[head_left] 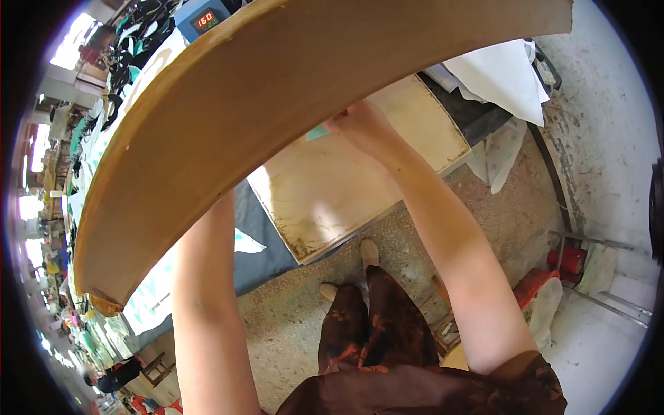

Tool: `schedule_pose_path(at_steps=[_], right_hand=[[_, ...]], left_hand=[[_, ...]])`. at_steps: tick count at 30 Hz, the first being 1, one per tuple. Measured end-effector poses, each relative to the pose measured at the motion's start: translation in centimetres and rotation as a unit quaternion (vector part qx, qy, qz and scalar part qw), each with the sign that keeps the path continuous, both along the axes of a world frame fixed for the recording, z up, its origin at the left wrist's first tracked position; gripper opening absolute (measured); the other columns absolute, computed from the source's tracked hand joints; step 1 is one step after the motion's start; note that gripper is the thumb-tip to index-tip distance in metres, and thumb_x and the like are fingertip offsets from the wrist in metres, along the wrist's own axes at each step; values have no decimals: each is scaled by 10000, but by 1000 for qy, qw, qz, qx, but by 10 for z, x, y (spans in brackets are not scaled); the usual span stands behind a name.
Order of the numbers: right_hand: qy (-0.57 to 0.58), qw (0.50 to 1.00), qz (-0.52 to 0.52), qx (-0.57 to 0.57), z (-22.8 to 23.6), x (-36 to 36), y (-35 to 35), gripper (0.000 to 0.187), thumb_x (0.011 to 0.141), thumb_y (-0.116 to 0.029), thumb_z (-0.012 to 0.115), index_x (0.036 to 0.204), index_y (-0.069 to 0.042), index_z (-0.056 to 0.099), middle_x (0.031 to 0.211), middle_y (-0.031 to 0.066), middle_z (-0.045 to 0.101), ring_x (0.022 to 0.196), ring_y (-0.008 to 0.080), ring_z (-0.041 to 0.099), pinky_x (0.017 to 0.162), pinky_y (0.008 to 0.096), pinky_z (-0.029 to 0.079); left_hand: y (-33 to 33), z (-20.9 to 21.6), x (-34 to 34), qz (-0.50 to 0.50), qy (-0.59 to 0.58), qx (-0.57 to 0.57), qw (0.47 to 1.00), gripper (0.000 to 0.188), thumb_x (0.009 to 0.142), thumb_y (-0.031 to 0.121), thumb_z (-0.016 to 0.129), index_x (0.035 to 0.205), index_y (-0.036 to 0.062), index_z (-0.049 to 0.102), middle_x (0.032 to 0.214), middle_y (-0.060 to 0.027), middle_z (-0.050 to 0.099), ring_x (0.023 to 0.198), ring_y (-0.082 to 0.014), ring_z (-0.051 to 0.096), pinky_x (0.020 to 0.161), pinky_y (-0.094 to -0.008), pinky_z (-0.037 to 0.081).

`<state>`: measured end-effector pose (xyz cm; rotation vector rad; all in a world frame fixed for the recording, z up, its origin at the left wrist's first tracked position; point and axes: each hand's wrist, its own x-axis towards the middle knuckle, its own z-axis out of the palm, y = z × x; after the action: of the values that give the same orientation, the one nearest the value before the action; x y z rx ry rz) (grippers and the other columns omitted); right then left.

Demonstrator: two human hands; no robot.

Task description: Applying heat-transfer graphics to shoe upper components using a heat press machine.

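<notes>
A wide brown curved panel [277,90] hangs across the upper part of the view and covers much of what lies below it. Under its lower edge, my right hand [363,131] is over a tan flat board [332,187]. The fingers look curled together, and their tips are partly hidden by the panel. Just left of them a small teal piece [317,133] shows, close to the fingertips; whether they grip it I cannot make out. My left forearm reaches up behind the panel, so the left hand itself is hidden.
Behind the panel stands a blue control box [200,19] with a lit display. White sheets [501,79] lie at the right back. Dark and teal cut pieces [131,52] are heaped at the far left. A red object [536,285] and a metal frame stand by the right wall.
</notes>
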<state>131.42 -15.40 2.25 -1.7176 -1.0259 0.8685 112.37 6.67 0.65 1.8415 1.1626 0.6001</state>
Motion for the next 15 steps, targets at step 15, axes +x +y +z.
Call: schedule_pose_path(at_steps=[15], right_hand=[[-271, 959, -76, 46, 6, -25, 40, 175, 913, -134, 446, 916, -79, 613, 958, 172, 689, 930, 373, 647, 770, 498, 513]], left_hand=[[28, 2, -9, 72, 148, 53, 985, 227, 776, 232, 781, 802, 19, 705, 734, -37, 664, 694, -149, 613, 644, -307, 488]])
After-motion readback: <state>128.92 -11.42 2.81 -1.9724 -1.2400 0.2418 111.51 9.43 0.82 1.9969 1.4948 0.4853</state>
